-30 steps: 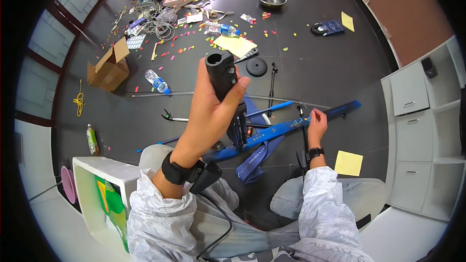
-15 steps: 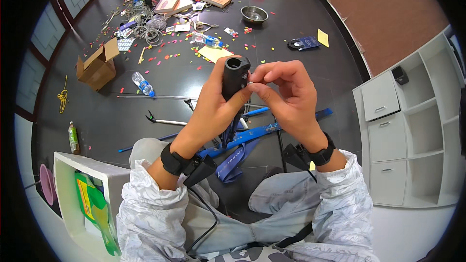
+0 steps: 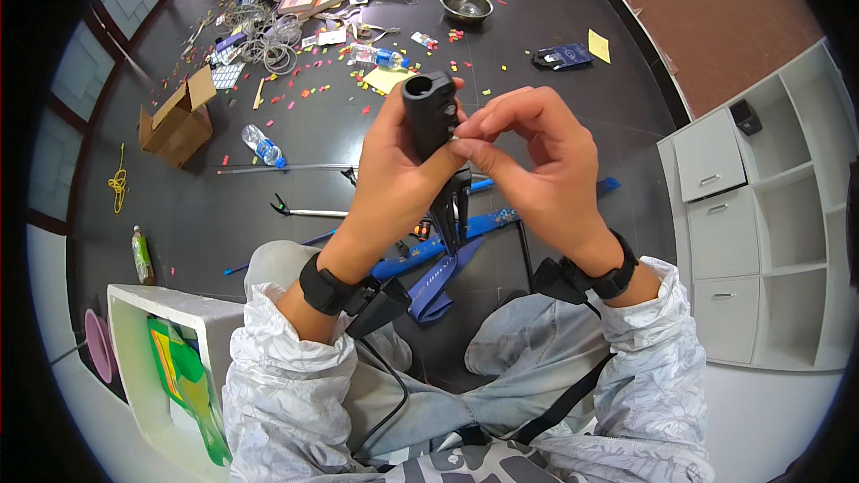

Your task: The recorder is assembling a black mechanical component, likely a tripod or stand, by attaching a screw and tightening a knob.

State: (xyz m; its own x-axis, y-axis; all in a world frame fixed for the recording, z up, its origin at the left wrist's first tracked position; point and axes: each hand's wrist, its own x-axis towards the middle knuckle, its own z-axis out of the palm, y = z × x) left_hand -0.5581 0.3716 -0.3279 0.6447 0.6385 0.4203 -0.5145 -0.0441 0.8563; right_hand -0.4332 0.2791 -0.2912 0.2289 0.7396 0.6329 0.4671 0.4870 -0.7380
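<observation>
My left hand is wrapped round a black hollow-ended handle, with its round opening tilted up toward me. Dark leg-like parts hang below that hand and seem to belong to the same piece. At the handle's right side, my right hand pinches thumb and forefinger together beside a small fitting. Whatever sits between those fingertips is too small to make out. Beneath both hands, a long blue patterned case lies on the floor, with a blue strap near it.
Thin rods lie to the left, near a plastic bottle and an open cardboard box. A white foam box stands at my left, a white shelf unit at my right. Farther off are a metal bowl and scattered clutter.
The handle's hollow end has shifted slightly left and up, with both hands still at it. The right hand keeps its pinch. My view has shifted a little.
</observation>
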